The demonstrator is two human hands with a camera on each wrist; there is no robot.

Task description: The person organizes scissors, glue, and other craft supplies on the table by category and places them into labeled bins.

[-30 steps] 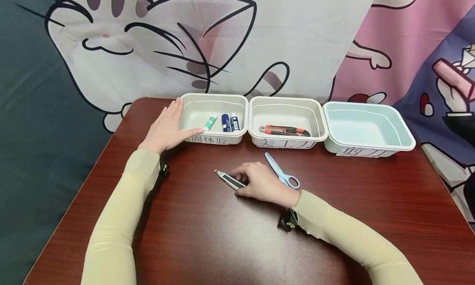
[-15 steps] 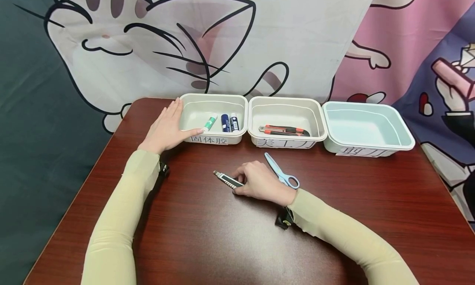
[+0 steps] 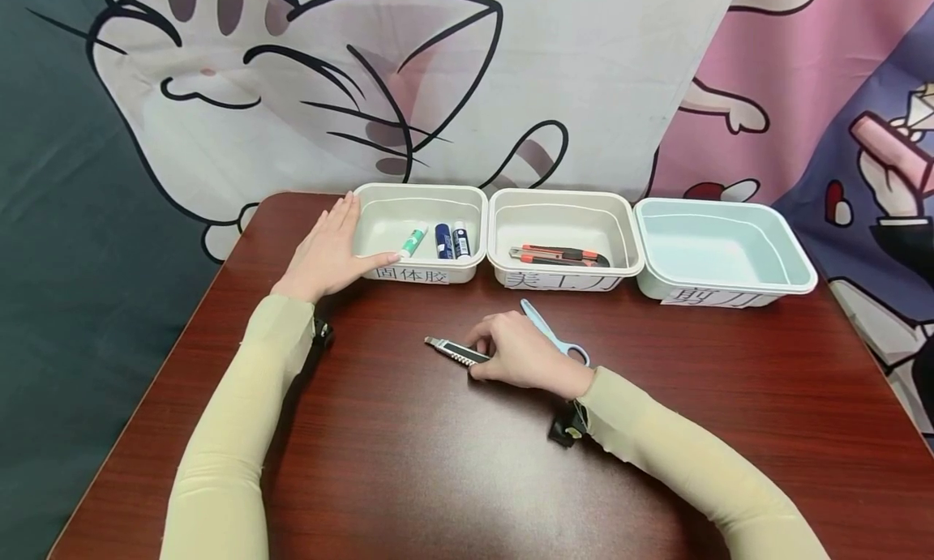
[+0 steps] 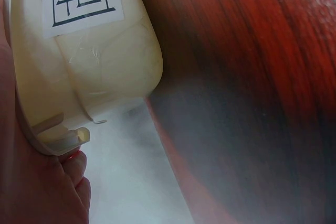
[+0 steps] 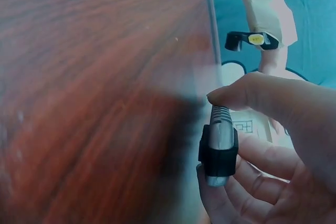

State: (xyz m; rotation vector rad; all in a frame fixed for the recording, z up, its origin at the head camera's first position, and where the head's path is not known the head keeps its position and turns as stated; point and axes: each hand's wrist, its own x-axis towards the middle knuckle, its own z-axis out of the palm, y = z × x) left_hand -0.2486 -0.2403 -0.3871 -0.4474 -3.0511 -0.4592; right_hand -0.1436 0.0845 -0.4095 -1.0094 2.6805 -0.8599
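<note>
My right hand [image 3: 520, 352] pinches a silver and black utility knife [image 3: 454, 350] between thumb and fingers, its tip pointing left, over the middle of the table. In the right wrist view the knife's end [image 5: 220, 153] shows with the thumb on its top edge. Light blue scissors [image 3: 543, 327] lie just behind the right hand, which hides part of them. My left hand [image 3: 324, 252] rests with straight fingers along the left side of a cream bin [image 3: 467, 189], thumb over its front rim. Inside are a green glue stick [image 3: 413, 242] and two blue glue sticks [image 3: 444, 241].
A second cream bin [image 3: 562, 194] beside it holds red and black utility knives [image 3: 558, 255]. To its right stands a pale blue bin [image 3: 722, 248]. All three carry paper labels in front. A printed cloth [image 3: 584, 66] hangs behind the dark red table [image 3: 409, 446].
My right hand with the utility knife shifts slightly left, then back right and a little away, covering more of the scissors. The left hand stays on the bin.
</note>
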